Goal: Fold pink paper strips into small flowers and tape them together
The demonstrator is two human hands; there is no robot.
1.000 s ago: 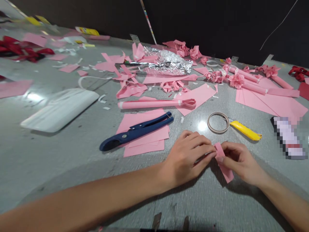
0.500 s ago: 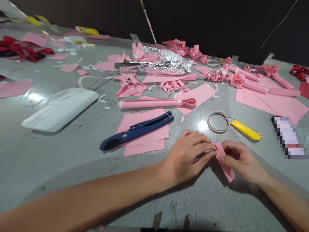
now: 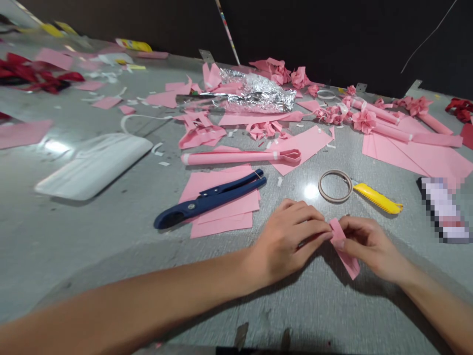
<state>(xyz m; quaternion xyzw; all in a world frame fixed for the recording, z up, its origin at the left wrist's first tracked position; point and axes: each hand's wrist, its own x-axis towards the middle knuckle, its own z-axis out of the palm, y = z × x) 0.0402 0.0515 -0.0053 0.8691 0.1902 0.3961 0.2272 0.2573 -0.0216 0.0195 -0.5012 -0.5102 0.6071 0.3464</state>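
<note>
A narrow strip of pink paper is held between my two hands, low over the grey table. My right hand pinches it between thumb and fingers from the right. From the other side, my left hand grips the strip's left edge with its fingertips. Just beyond the hands lie a roll of tape and a yellow cutter. Blue-handled scissors rest on a stack of pink paper to the left of my left hand.
A rolled pink paper tube lies past the scissors. A white face mask is at left and a blurred-out phone at right. Pink paper flowers, crumpled foil and scraps lie farther back, before a dark panel.
The view has shifted very slightly. Both hands keep the same hold on the pink paper strip, and nothing else has visibly moved.
</note>
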